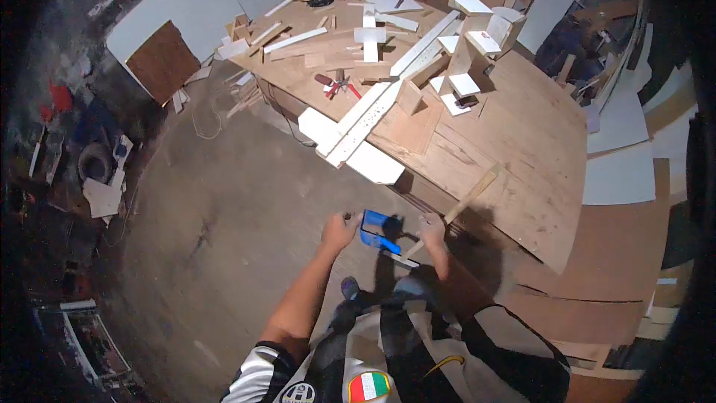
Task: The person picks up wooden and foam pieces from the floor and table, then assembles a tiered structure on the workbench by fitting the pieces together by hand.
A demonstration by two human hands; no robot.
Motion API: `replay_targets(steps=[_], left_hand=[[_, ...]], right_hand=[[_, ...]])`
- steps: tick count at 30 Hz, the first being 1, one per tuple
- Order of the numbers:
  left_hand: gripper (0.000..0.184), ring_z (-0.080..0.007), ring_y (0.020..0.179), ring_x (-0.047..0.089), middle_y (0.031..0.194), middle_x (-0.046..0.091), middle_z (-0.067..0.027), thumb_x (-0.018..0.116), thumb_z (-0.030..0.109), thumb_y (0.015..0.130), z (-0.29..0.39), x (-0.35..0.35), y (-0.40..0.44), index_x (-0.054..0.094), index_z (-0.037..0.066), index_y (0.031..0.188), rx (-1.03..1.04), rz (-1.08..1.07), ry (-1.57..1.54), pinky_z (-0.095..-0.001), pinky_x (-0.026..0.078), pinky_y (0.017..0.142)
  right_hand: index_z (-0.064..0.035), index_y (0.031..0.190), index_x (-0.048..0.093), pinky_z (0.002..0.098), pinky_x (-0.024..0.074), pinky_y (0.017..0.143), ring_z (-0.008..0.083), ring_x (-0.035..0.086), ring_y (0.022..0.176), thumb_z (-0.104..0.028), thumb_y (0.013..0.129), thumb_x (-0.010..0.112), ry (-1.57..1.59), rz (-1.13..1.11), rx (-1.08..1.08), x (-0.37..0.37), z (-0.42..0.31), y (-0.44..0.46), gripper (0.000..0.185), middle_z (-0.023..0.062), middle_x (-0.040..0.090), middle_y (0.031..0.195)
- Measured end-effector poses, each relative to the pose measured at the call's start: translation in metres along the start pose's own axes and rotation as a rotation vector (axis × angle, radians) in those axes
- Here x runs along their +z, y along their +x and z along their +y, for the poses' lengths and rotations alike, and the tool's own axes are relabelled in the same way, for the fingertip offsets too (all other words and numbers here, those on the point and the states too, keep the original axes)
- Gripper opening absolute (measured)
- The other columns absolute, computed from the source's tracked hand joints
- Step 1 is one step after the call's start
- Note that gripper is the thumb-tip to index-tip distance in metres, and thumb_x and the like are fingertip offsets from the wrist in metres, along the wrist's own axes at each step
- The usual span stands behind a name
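I am standing beside a low table (533,119) in a dim workshop, looking down at my two hands. My left hand (341,231) is resting at the left edge of a blue object (384,242) with a dark middle, which is sitting between my hands, above the floor (224,201) in this view. The left fingers are curling narrow there; I cannot tell whether they are closing on it. My right hand (432,233) is gripping a pale wooden stick (475,192), whose far end is reaching over the table's near edge.

A hard shadow is falling around my right hand, so I could be misjudging the stick's path and knocking it against the table. If the left fingers are only brushing the blue object, it could be slipping toward my shoe (349,287). A white board (379,166) is jutting past the table edge ahead; a careless swing could be catching its corner.
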State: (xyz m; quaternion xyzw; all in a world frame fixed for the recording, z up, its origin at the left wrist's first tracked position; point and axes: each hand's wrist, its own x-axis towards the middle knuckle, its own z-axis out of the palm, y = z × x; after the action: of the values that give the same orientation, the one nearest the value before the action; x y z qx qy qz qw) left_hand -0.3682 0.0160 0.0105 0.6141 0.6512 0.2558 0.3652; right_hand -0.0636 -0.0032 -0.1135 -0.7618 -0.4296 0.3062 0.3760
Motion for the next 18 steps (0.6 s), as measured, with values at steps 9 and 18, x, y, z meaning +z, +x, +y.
replay_targets(steps=[9,18], left_hand=[[0.049,-0.0329,0.090,0.070,0.098,0.071,-0.0222,0.066,0.045,0.088,-0.037,-0.033,0.030,0.070,0.000,0.106,-0.083,-0.136,-0.019,-0.0404,0.053,0.080],[0.051,-0.0320,0.094,0.069,0.099,0.071,-0.0219,0.066,0.046,0.088,-0.082,-0.067,0.173,0.068,-0.002,0.105,-0.047,-0.302,-0.003,-0.0403,0.052,0.083]], right_hand=[[0.0022,0.095,0.065,0.0304,0.0522,0.051,0.0154,0.062,0.060,-0.014,0.087,0.070,0.207,-0.016,-0.024,0.061,-0.074,0.016,0.018,0.0105,0.068,0.087],[0.0000,0.095,0.068,0.0344,0.0518,0.057,0.0181,0.066,0.061,-0.019,0.086,0.069,-0.285,0.129,-0.464,0.114,-0.052,0.096,0.021,0.0110,0.069,0.079]])
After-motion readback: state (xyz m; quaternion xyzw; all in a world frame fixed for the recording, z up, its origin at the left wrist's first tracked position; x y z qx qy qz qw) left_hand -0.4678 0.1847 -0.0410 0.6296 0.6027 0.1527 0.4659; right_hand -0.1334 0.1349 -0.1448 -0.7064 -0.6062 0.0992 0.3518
